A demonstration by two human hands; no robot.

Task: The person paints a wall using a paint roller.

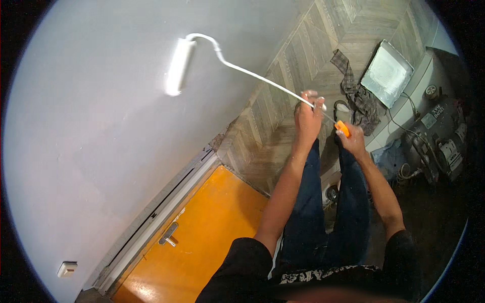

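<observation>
My left hand (309, 118) is closed around the lower end of a paint roller's (255, 74) long, bent white rod. The white roller sleeve (180, 67) is up at the grey wall, slightly blurred; whether it touches is hard to tell. Lower and to the right, my right hand (353, 140) grips an orange handle (342, 128). A thin shaft runs from this handle toward my left hand, in line with the rod. The join between them is hidden by my fingers.
A paint tray (387, 73) coated in white lies at the far right, with a crumpled checked cloth (361, 98) beside it. Further right stands a dark machine (437, 134) with a cable. An orange door (202, 227) with a lever handle and a wall switch (67, 269) are lower left.
</observation>
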